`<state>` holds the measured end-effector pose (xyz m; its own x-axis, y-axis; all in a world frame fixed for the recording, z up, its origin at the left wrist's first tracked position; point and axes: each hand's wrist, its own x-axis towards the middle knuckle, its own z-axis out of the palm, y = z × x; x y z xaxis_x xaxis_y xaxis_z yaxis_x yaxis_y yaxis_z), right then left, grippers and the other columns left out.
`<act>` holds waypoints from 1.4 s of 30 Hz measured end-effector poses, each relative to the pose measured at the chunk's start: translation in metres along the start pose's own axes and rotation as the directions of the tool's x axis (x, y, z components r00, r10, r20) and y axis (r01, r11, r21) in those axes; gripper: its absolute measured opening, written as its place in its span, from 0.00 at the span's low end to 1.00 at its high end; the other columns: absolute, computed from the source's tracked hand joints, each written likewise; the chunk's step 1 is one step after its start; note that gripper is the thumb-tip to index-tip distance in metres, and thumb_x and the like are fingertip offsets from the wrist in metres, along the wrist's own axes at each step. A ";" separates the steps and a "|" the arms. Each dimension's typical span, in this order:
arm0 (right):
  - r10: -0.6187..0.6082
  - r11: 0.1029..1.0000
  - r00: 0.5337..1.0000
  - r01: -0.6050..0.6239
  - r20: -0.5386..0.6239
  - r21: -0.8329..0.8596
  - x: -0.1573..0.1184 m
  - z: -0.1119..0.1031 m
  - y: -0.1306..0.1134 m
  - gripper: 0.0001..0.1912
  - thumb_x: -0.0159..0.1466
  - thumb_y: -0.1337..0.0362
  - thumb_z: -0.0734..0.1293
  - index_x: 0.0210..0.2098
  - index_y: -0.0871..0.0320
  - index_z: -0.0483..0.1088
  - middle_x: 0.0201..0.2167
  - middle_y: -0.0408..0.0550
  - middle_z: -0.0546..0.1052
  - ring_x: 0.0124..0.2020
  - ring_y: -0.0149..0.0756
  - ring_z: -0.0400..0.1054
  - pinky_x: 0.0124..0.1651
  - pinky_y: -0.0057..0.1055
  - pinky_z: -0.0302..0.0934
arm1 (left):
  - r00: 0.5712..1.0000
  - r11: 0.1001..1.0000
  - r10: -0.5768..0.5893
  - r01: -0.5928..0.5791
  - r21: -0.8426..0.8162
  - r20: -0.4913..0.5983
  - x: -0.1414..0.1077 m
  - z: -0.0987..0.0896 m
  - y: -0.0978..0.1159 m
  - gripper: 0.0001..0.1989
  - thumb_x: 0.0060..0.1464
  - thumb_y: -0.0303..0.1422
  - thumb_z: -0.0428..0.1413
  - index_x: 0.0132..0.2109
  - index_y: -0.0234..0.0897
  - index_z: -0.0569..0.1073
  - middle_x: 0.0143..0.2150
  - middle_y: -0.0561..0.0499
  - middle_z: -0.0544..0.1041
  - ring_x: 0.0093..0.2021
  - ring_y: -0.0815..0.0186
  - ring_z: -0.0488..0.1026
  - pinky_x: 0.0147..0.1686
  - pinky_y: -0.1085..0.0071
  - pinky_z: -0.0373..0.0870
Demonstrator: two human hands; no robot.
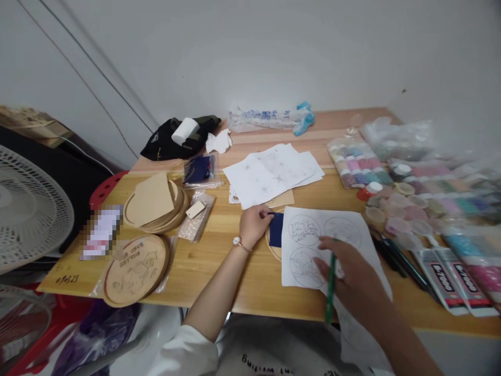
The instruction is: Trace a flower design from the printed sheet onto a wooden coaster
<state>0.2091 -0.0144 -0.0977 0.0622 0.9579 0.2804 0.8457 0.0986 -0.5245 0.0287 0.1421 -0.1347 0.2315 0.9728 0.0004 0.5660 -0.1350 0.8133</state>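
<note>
My left hand, a watch on its wrist, pinches the upper left corner of a dark blue sheet. That sheet lies on a round wooden board, mostly hidden under white paper. Line drawings inside circles are printed on the paper, whose lower part hangs over the table's front edge. Above the paper is my right hand, slightly blurred. It holds a green pencil between its fingers, one end pointing down toward the table edge.
Round wooden boards and a brown card lie at left, near a fan. More printed sheets are at the back. Small jars, pens and glue boxes crowd the right side.
</note>
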 end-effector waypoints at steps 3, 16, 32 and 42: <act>-0.163 0.987 0.966 0.162 0.200 0.021 0.016 0.022 -0.029 0.08 0.63 0.66 0.59 0.42 0.57 0.66 0.48 0.54 0.72 0.53 0.43 0.64 0.52 0.41 0.61 | 1.000 1.000 0.010 -0.011 0.017 0.024 -0.002 -0.002 0.001 0.03 0.47 0.26 0.59 0.32 0.36 0.77 0.27 0.53 0.77 0.28 0.69 0.72 0.30 0.74 0.66; -0.198 0.979 0.933 0.205 0.300 0.007 -0.005 0.067 -0.056 0.13 0.59 0.75 0.58 0.41 0.61 0.67 0.52 0.60 0.68 0.55 0.46 0.60 0.55 0.45 0.61 | 0.997 0.988 0.030 -0.041 0.150 0.076 -0.009 -0.011 0.006 0.03 0.48 0.27 0.58 0.32 0.37 0.77 0.28 0.53 0.78 0.29 0.68 0.72 0.30 0.73 0.64; -0.205 0.964 0.940 0.242 0.272 -0.110 -0.007 0.063 -0.054 0.17 0.60 0.72 0.58 0.48 0.63 0.68 0.56 0.60 0.67 0.57 0.48 0.61 0.56 0.47 0.61 | 0.999 0.988 -0.019 0.011 0.155 0.051 -0.010 -0.017 0.004 0.01 0.47 0.29 0.61 0.31 0.38 0.77 0.28 0.54 0.78 0.29 0.67 0.73 0.30 0.72 0.64; -0.237 0.945 0.946 0.277 0.221 -0.172 -0.004 0.063 -0.051 0.16 0.59 0.72 0.59 0.46 0.63 0.70 0.53 0.60 0.70 0.54 0.48 0.63 0.57 0.47 0.58 | 1.000 0.995 0.002 -0.004 0.099 0.023 -0.006 -0.015 -0.001 0.06 0.49 0.28 0.60 0.37 0.37 0.77 0.31 0.52 0.79 0.33 0.66 0.75 0.36 0.71 0.67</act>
<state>0.1322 -0.0068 -0.1226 -0.2581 0.9425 0.2122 0.9079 0.3117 -0.2801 0.0146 0.1398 -0.1268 0.2511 0.9679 -0.0114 0.6402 -0.1572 0.7520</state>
